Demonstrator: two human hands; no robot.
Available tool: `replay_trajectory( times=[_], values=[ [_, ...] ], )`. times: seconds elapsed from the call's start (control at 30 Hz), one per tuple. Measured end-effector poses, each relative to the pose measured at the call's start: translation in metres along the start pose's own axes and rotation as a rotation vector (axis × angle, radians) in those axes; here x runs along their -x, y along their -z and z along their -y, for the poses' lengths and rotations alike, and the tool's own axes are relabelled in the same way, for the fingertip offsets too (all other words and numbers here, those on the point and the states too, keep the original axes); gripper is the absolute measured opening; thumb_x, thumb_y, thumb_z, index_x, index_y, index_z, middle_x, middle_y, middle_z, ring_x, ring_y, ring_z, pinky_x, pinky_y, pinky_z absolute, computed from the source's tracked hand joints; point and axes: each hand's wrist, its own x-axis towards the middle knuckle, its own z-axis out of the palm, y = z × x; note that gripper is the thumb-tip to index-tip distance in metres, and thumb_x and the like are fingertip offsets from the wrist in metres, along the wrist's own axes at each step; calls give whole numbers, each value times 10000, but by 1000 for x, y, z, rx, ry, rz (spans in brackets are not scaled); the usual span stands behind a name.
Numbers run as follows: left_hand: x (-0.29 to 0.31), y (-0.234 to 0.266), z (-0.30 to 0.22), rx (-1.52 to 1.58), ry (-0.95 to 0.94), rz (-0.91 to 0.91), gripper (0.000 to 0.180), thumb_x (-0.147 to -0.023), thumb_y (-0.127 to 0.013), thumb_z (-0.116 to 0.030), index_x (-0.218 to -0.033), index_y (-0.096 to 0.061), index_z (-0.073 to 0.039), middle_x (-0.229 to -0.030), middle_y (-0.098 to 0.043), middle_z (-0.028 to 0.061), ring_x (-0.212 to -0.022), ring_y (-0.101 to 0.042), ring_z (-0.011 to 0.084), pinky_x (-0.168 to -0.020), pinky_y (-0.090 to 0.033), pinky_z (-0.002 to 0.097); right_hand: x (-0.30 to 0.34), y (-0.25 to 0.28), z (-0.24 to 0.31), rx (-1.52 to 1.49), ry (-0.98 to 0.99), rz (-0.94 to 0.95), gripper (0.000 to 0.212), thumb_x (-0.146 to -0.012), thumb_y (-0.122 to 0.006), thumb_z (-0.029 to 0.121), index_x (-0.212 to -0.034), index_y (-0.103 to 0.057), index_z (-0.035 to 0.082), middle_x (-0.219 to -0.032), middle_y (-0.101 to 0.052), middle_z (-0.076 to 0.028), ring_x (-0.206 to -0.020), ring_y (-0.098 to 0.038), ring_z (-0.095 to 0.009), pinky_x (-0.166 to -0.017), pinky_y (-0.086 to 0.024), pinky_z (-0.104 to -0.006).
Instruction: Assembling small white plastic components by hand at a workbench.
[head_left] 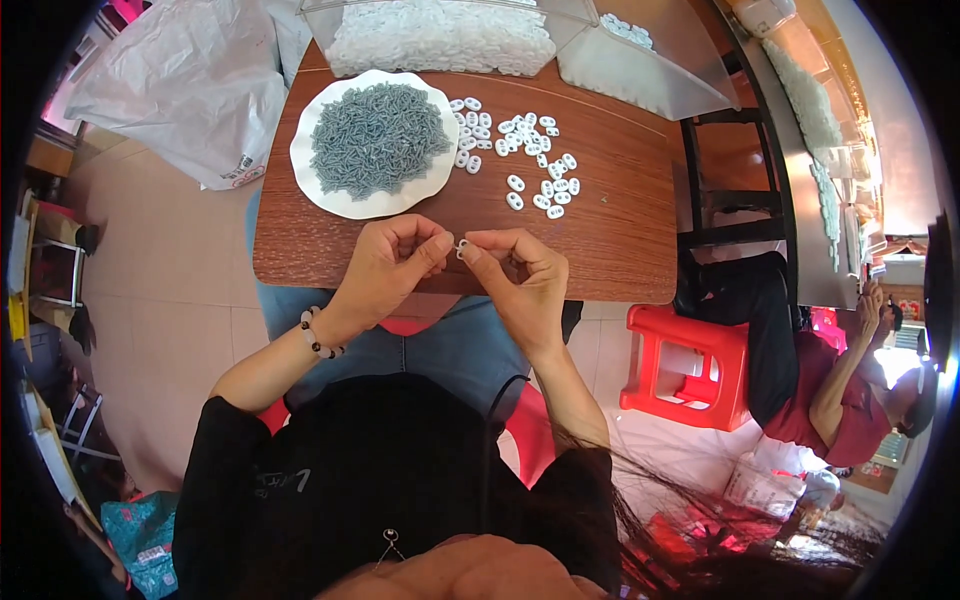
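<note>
My two hands meet in front of me, over the table's near edge. Between the thumb and finger of my right hand (525, 275) is a small white oval piece (461, 250) with holes. My left hand (392, 262) is closed in a pinch right beside that piece; whatever it holds is too small to make out. Just beyond my left hand stands a white scalloped plate (303, 160) heaped with small grey screw-like pieces (375, 140). To the plate's right, many loose white two-holed ovals (556, 186) lie scattered on the brown wooden table (620, 230).
At the table's far edge are a clear bin (440, 40) full of white pieces and another translucent bin (640, 75). A white plastic bag (185, 90) is at the far left. On the right stand a red stool (690, 365) and another person (835, 400) at a long table.
</note>
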Motion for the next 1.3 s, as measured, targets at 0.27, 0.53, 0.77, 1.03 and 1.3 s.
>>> replay_trajectory(
  times=[0.27,0.53,0.77,1.03,1.3],
  values=[
    [0,1,3,-89,-66,-2,167,-933,-622,-159,-929,-632,8,-770,-609,-9,-707,-545,44,-660,-465,200,-1,1,-6,86,21,23,127,-867,-655,-20,-990,-650,-52,-873,-690,-68,-802,-643,-83,-724,-506,-194],
    [0,3,4,-102,-63,-24,153,-915,-642,-128,-911,-648,25,-764,-624,-10,-694,-549,31,-632,-459,186,-1,3,-10,157,39,36,126,-867,-651,-30,-990,-648,-57,-872,-685,-68,-805,-637,-85,-743,-505,-203],
    [-2,5,3,-30,-23,-13,167,-923,-635,-152,-910,-643,14,-759,-621,-6,-691,-544,40,-646,-460,196,0,1,-5,74,-8,-6,131,-862,-656,-31,-991,-652,-53,-865,-682,-60,-793,-624,-66,-719,-486,-185],
    [-2,3,4,-3,-2,2,168,-926,-634,-167,-907,-641,0,-749,-612,-8,-680,-530,44,-645,-453,202,-1,2,-11,62,42,8,124,-858,-657,-36,-981,-653,-54,-862,-683,-59,-778,-624,-64,-707,-489,-182],
    [-2,3,5,-118,-34,-6,160,-926,-631,-155,-901,-640,3,-754,-613,-11,-697,-545,41,-653,-469,201,-1,2,-14,115,51,28,119,-867,-639,-48,-985,-644,-62,-885,-680,-77,-799,-642,-88,-724,-522,-207]
  ],
)
